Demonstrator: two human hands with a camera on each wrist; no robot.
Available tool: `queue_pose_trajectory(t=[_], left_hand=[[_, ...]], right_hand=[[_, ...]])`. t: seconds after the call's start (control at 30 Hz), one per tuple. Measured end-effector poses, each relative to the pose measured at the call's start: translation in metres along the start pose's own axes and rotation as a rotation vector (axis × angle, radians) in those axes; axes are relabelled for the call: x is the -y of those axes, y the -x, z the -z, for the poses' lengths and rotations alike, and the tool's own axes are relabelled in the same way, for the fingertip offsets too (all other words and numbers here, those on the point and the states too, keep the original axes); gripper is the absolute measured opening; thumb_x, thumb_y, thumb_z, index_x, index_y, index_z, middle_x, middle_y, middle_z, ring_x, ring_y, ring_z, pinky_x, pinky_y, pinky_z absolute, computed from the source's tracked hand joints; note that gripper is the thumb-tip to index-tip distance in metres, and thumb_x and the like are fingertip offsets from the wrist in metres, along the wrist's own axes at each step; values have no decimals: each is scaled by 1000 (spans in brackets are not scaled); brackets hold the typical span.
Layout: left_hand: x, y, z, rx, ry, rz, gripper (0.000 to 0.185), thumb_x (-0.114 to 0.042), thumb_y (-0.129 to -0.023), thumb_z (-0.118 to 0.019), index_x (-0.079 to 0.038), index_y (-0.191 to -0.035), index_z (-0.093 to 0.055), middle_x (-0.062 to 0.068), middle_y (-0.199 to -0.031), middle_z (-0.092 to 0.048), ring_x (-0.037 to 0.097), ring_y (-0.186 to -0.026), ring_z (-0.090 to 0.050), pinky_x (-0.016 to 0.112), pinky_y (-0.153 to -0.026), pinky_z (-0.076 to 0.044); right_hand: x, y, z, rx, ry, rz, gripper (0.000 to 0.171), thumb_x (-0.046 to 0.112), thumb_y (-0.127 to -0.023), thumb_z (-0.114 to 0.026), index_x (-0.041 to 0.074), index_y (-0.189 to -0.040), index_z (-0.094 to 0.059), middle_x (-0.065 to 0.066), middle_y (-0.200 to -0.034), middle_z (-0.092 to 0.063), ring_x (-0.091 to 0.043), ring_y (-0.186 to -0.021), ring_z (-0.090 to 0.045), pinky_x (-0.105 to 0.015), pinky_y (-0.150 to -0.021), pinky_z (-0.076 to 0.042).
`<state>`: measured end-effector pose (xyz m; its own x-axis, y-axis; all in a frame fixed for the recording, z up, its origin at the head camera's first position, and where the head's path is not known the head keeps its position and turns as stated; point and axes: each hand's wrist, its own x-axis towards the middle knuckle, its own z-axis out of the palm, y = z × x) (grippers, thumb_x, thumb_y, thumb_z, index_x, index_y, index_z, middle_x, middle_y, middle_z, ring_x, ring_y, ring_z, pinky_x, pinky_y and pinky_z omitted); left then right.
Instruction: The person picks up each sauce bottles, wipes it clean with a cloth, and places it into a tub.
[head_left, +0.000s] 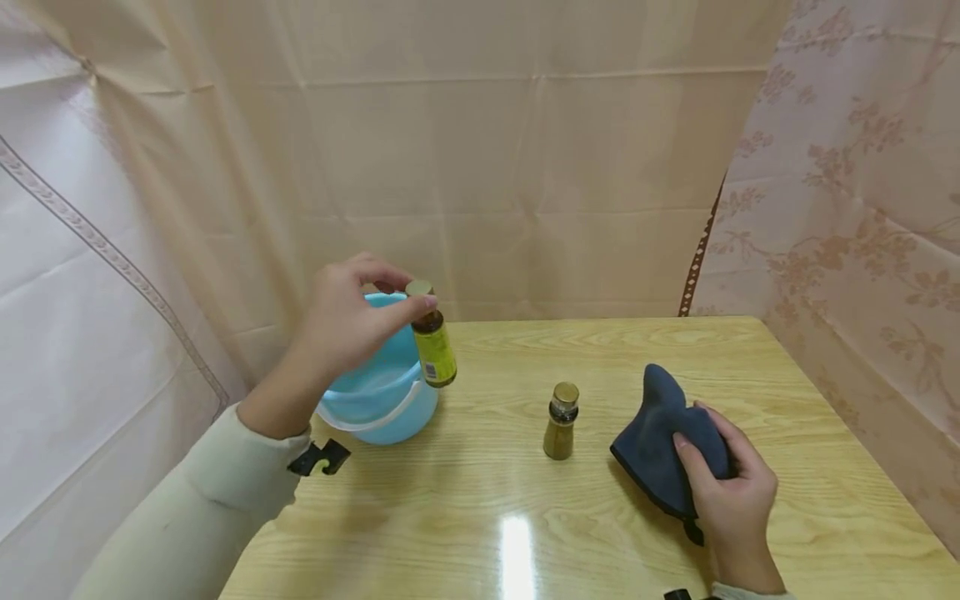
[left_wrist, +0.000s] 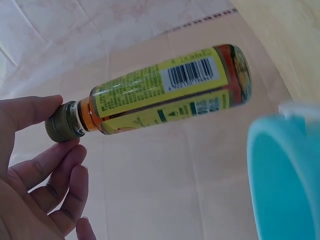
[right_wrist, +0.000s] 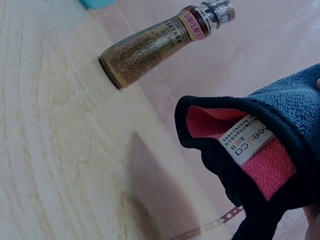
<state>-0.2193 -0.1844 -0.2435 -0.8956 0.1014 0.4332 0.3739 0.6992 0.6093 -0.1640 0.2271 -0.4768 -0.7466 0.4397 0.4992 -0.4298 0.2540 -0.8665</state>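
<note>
My left hand (head_left: pixel 348 312) pinches the cap of a small glass bottle (head_left: pixel 435 346) with a yellow-green label, thumb on one side and fingers on the other. It hangs tilted beside the light blue bucket (head_left: pixel 397 425), above the table; its barcode and amber contents show in the left wrist view. On the right, my right hand (head_left: pixel 738 492) grips a dark blue mitt (head_left: pixel 660 437) with black trim. Its pink lining (right_wrist: pixel 272 167) and white tag show through the opening in the right wrist view. Between the hands a second bottle (head_left: pixel 558 437), brown with a gold cap, stands upright.
The wood-grain table (head_left: pixel 480 492) ends at a back edge against a beige hanging cloth (head_left: pixel 480 167). Floral cloth (head_left: pixel 862 208) borders the right side. The bucket's white handle (head_left: pixel 382 417) lies down along its front.
</note>
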Motion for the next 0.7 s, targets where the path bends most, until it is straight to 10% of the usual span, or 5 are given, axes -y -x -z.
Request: queue_pose_trajectory(t=[0.7], left_hand=[[35,-48,33,130,-222,223,40,-52,-87,-78,-14,-99,-79,7,-101,-75,25,-94,-62,36,-70,-50]], right_hand=[[-5,1,-3,0,-26,69,48,-17,-78,-77,-8,-125,-71,-28,-122,-71,-15,-112,-73,-17,-89,-56]])
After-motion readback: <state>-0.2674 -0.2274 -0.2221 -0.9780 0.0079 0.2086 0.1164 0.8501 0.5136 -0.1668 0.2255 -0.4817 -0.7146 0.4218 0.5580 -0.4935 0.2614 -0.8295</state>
